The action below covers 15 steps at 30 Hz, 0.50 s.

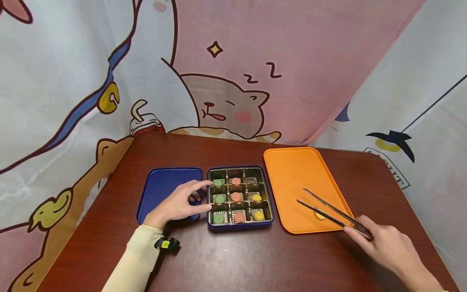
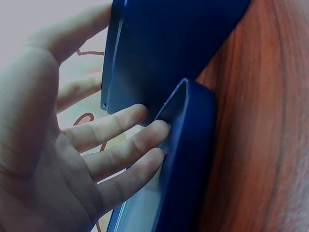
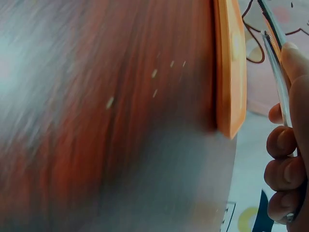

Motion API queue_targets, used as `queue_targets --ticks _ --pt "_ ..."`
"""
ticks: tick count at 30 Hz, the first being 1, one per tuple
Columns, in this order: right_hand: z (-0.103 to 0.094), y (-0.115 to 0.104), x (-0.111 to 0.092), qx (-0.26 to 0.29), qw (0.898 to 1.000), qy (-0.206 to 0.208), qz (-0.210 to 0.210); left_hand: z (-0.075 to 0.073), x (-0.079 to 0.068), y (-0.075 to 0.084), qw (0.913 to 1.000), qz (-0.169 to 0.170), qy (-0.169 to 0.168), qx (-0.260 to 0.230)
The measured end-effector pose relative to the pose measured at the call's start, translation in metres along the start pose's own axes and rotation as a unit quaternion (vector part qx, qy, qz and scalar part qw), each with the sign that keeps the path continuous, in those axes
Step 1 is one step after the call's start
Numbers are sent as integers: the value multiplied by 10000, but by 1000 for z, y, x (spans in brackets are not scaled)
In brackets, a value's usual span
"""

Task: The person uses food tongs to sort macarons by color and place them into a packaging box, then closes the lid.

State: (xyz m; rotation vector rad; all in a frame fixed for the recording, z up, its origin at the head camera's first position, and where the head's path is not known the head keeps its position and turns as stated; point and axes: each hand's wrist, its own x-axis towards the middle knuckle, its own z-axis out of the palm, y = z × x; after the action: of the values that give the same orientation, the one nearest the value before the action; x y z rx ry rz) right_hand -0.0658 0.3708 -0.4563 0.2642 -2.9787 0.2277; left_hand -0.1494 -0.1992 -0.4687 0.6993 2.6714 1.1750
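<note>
My left hand [image 1: 184,198] is at the left side of a blue tin [image 1: 238,228], thumb and index fingertip at its rim, the other fingers loosely bent. Inside, a gold compartment insert [image 1: 251,180] holds small round cookie-like pieces: a green column on the left, a pink column [image 1: 236,197] in the middle, and two yellow ones [image 1: 258,215] at the right front. The back right compartment shows just its ribbed base. With my right hand [image 1: 386,243] I grip long metal tweezers [image 1: 332,217], arms spread, over an orange tray [image 1: 295,170]. A yellow piece [image 1: 320,215] lies on the tray, partly behind the tweezers.
A blue lid [image 1: 166,182] lies left of the tin, partly under my left hand in the head view. The brown table [image 1: 233,259] carries everything, and a cartoon-printed curtain [image 1: 310,61] hangs behind it. Small pale specks show on the table in the right wrist view.
</note>
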Motion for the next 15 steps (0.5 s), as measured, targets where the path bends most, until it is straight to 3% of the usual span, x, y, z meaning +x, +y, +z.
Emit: queue_targets --ticks 10,15 --pt "0 23 -14 -156 9992 -314 180 0 1 -1 10000 64 35 -6" --pt "3 32 -21 -224 9992 -283 146 1 1 -1 10000 80 38 11"
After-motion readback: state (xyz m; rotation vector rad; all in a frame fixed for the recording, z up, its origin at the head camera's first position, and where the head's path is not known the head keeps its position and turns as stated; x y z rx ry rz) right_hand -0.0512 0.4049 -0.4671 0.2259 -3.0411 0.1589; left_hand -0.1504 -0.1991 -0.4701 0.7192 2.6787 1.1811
